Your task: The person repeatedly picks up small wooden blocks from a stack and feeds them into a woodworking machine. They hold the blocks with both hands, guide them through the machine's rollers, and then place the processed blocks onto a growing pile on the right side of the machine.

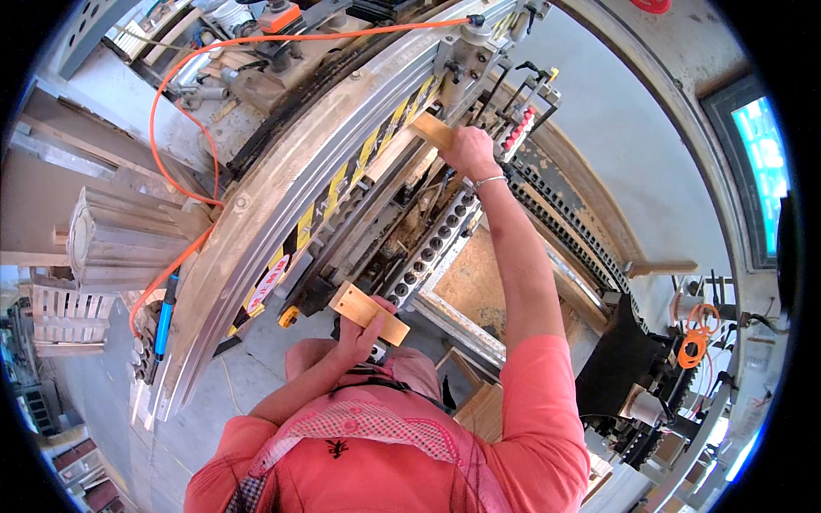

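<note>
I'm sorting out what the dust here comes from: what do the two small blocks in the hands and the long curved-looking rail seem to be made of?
Both blocks, in the left hand and the right hand, look like bare, unfinished wood: the near block and the far block are pale tan and matte with clean sawn edges. The rail looks like dull grey metal, probably aluminium, with ribbed faces, bolts and yellow-black striping.

A woodworking shop. A long multi-spindle boring machine (428,248), dusted with sawdust, runs toward 1 o'clock. Stacked wooden mouldings (120,235) lie at 9 o'clock.
</note>
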Tool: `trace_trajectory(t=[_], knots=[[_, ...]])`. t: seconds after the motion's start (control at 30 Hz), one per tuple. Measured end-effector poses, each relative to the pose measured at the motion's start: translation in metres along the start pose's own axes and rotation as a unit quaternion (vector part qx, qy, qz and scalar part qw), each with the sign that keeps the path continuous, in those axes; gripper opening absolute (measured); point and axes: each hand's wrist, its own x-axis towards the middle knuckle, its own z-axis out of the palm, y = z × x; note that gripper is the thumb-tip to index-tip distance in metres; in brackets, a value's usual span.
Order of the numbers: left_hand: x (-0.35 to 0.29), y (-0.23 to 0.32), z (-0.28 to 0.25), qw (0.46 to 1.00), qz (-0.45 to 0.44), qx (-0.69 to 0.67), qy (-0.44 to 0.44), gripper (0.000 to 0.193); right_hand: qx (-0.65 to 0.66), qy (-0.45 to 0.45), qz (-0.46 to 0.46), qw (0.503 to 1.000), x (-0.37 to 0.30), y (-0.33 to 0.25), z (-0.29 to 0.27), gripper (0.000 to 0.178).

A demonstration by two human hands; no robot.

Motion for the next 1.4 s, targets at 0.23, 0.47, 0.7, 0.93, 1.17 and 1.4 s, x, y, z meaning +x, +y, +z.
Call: trace_trajectory(t=[0.23,0.47,0.7,0.93,1.17,1.4], knots=[[0.000,-0.001,-0.002,1.000,-0.017,-0.013,0.006,0.022,0.012,0.001,-0.008,1.000,0.002,0.004,0.004,0.038],[0.003,0.007,0.001,0.999,-0.013,-0.034,0.022,0.025,0.015,0.019,-0.007,1.000,0.002,0.004,0.006,0.027],[0.001,0.003,-0.001,0.999,-0.008,-0.040,0.013,0.019,0.001,0.001,-0.011,1.000,0.002,0.003,0.002,0.027],[0.000,0.002,0.003,0.997,-0.007,-0.070,0.024,0.019,-0.013,-0.019,-0.019,1.000,0.005,0.004,-0.003,0.028],[0.001,0.015,0.004,0.999,-0.025,-0.013,0.020,0.020,0.009,0.006,-0.040,0.999,0.003,0.007,0.001,0.020],[0.002,0.017,0.007,1.000,-0.015,-0.006,0.023,0.020,0.028,0.024,-0.048,0.998,0.002,0.008,0.001,0.017]])
